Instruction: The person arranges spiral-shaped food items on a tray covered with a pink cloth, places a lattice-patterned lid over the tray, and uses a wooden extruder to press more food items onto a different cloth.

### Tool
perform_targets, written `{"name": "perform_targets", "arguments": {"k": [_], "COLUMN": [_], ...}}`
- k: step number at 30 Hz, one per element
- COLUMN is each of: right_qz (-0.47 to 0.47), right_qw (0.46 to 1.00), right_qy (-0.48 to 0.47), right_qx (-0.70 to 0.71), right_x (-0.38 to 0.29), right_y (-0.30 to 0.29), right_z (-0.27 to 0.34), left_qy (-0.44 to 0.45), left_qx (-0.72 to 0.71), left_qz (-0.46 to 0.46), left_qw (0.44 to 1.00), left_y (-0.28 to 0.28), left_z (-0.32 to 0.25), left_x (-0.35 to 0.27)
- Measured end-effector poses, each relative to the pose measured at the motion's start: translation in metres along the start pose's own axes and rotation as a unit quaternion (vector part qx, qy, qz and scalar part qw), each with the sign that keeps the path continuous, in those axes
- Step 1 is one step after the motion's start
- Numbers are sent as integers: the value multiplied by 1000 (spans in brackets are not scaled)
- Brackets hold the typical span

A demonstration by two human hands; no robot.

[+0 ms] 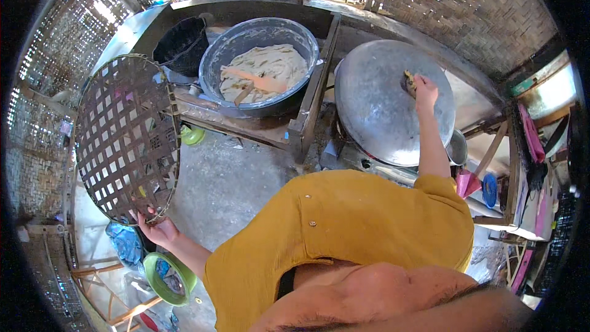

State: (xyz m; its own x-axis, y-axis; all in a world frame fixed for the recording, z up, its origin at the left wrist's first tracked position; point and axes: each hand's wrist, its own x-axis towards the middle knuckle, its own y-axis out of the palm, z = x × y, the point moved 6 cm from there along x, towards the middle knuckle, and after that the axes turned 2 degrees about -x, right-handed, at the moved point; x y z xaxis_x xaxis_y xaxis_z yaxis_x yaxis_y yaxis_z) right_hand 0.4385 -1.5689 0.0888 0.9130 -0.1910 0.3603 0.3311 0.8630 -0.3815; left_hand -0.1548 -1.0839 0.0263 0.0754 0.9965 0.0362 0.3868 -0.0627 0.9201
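My left hand (158, 231) grips the near rim of a round, open-weave bamboo tray (126, 140), which is held up at the left above the floor. On the right, my right hand (425, 91) holds the top handle (409, 84) of a large domed metal lid (387, 101); a cloth or wrapping seems to cover that handle. The lid sits over a wide pot or stove, and what lies beneath it is hidden. Between the two hands stands a big dark basin (258, 106) with pale dough (272, 60) in it. An orange scoop or spatula (258, 79) rests on the dough.
A wooden frame (304, 124) borders the basin beside the lid. Behind the tray stands a black bucket (184, 46). A green tub (173, 281) is on the floor at lower left, near a blue plastic bag (125, 242). A small metal pot (457, 147) sits right of the lid.
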Motion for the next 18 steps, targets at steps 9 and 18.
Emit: {"name": "perform_targets", "arguments": {"k": [9, 18], "right_qz": [-46, -34], "right_qw": [989, 993], "right_qy": [-53, 31], "right_qx": [-128, -107], "right_x": [-20, -2], "right_y": [14, 34], "right_z": [-43, -86], "left_qy": [-45, -8], "left_qx": [24, 66], "left_qz": [102, 14], "left_qw": [993, 998], "left_y": [-14, -36], "left_z": [-13, -38], "left_x": [15, 12]}}
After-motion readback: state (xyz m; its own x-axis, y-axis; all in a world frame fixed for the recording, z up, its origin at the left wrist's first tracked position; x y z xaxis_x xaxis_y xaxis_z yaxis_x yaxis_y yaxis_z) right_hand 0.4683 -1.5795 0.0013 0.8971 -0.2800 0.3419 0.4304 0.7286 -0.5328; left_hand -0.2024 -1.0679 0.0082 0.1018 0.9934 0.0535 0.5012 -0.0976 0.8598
